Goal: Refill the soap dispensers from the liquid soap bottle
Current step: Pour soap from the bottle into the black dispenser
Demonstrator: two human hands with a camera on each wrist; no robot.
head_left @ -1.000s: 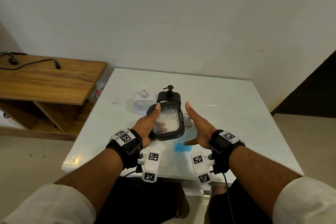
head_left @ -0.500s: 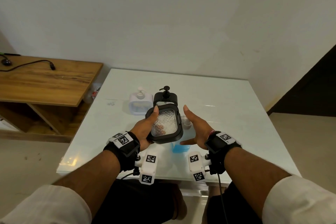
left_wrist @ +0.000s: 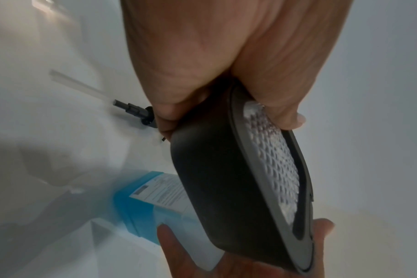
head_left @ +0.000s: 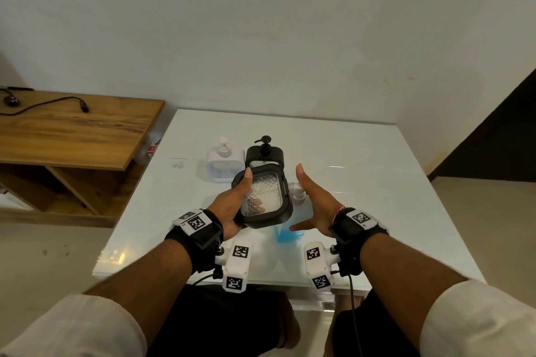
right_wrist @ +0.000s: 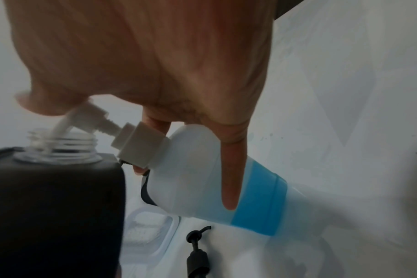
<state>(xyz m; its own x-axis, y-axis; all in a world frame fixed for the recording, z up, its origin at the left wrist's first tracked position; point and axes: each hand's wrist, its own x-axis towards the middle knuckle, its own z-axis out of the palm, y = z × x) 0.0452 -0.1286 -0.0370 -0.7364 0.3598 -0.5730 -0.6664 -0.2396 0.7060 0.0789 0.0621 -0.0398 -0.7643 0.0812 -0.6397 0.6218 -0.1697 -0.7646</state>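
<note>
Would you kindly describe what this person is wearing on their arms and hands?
Both hands, left hand and right hand, are bare. Each wrist carries a black strap with a white square-coded marker plate and a white camera pod bearing similar codes, trailing a thin black cable. White sleeves are pushed up the forearms.

- the right and far parts of the white table lay bare, with wide room for a hand.
- a white dispenser and a black dispenser stood side by side at the centre, closing off the way straight ahead.
- both hands crowded the near middle: the left hand gripped a black dispenser body, the right hand the blue soap bottle.
- a loose black pump lay on the table beneath them.
</note>
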